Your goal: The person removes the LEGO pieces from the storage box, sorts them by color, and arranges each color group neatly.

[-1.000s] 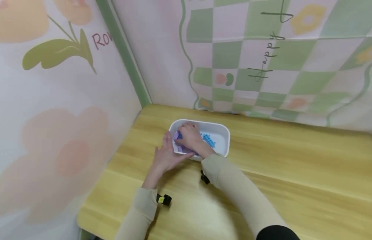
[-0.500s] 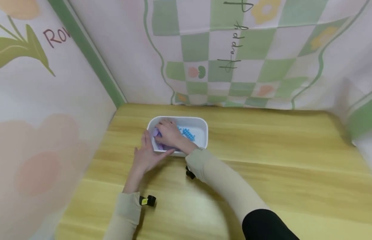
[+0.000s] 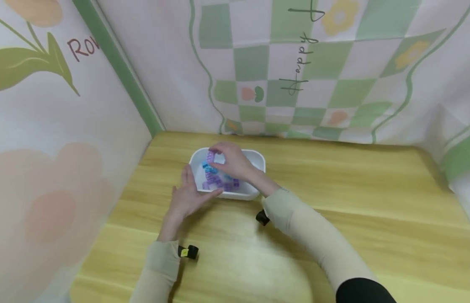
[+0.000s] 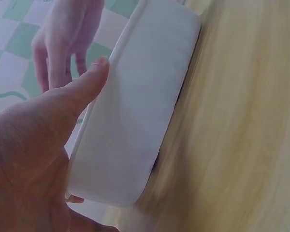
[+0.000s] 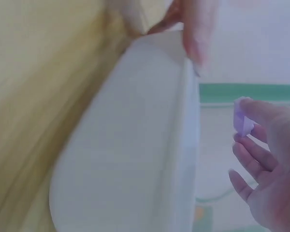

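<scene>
My right hand (image 3: 235, 162) is over the white plastic bin (image 3: 251, 193), pinching a small purple building block (image 5: 240, 117) between thumb and forefinger; its other fingers are spread below the block in the right wrist view. Inside the bin lie several purple blocks (image 3: 216, 182) and blue blocks (image 3: 209, 168), mostly toward the left and front. My left hand (image 3: 185, 197) rests against the bin's front left corner, fingers straight along the left end and thumb stretched along the front rim. The thumb tip touches the rim in the left wrist view. My right hand hides part of the bin's inside.
The bin stands on a wood-grain table (image 3: 352, 185), near its back left corner. A printed curtain (image 3: 280, 84) hangs behind the table, with another patterned panel (image 3: 87, 122) at the left. Black wrist devices (image 3: 189, 252) sit on both cuffs.
My right hand has risen from among the blocks and moved slightly right, carrying a purple block. More blocks show in the bin. My left hand stays at the corner; the head view has shifted.
</scene>
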